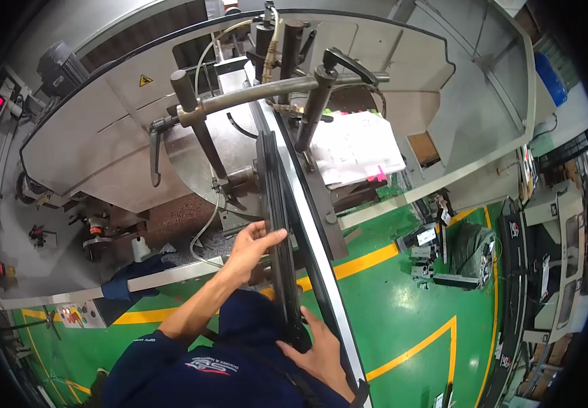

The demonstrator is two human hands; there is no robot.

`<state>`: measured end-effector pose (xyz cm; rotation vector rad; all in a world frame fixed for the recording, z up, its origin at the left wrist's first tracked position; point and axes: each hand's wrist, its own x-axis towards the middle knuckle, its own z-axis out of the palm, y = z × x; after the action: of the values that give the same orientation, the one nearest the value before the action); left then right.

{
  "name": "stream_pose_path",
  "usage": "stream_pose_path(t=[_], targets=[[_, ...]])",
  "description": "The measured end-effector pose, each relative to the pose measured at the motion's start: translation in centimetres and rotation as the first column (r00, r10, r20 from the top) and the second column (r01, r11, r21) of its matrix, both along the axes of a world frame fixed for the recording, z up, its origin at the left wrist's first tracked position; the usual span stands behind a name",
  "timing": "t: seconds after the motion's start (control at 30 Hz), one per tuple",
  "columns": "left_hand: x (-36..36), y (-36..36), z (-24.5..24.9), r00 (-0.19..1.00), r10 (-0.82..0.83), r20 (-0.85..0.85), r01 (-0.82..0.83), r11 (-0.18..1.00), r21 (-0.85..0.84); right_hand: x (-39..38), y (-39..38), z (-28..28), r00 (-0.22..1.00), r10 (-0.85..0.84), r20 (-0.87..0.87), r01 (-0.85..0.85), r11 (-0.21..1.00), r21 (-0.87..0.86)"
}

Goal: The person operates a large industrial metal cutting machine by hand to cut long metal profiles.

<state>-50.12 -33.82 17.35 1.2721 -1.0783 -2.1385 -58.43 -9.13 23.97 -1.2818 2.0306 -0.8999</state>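
A long dark grooved profile (281, 265) runs from the machine bed down toward my body. My left hand (252, 250) grips its left edge, thumb on top and fingers curled beneath. Nearer my body, my right hand (321, 350) holds the lower end from the right, with its fingertips partly hidden. The profile's far end lies on the machine between clamp posts, close to a horizontal metal clamp bar (260, 95). Just to its right, a long silver-and-black rail (321, 272) extends in nearly the same direction.
Clamp handles (156, 156) hang over the machine's round table (195, 153). White papers (355, 149) with coloured tabs lie to the right. A control panel (80, 315) is at lower left. Wrapped items (472, 255) and offcuts sit on the green floor (402, 319).
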Motion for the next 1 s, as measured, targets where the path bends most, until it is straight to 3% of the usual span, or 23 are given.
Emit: stream_pose_path(t=[0.03,0.1,0.2,0.33,0.57,0.73,0.83,1.0], targets=[[0.0,-0.7,0.4,1.0,-0.023,-0.018,0.024,0.999,0.031,0.4,0.2,-0.3,1.0,-0.015,-0.003,0.015,0.999,0.042],[-0.4,-1.1,1.2,0.999,-0.043,-0.015,0.043,0.999,0.016,0.0,0.6,-1.0,0.996,-0.087,0.018,0.088,0.994,-0.058],[-1.6,-1.2,1.5,0.997,-0.043,-0.069,0.043,0.999,0.008,-0.7,0.4,-0.3,0.956,-0.228,-0.187,0.201,0.968,-0.154],[-2.7,-2.8,0.6,0.98,-0.088,-0.176,0.102,0.992,0.069,-1.6,0.2,-0.6,0.896,-0.287,-0.34,0.197,0.94,-0.278],[-2.9,-4.2,-2.7,0.987,-0.161,0.016,0.16,0.986,0.036,-1.1,-0.2,-5.0,0.861,-0.307,-0.406,0.219,0.943,-0.251],[-4.2,-4.4,-5.2,0.999,-0.035,0.01,0.034,0.996,0.086,-1.0,-0.7,-8.0,0.777,-0.371,-0.509,0.24,0.922,-0.305],[-5.0,-4.1,-5.4,0.993,0.033,0.111,-0.047,0.991,0.126,-0.7,-0.6,-9.1,0.721,-0.384,-0.577,0.232,0.918,-0.321],[-5.1,-4.3,-5.5,0.999,0.008,0.041,-0.015,0.985,0.173,-0.4,-0.9,-9.7,0.687,-0.415,-0.597,0.238,0.904,-0.355]])
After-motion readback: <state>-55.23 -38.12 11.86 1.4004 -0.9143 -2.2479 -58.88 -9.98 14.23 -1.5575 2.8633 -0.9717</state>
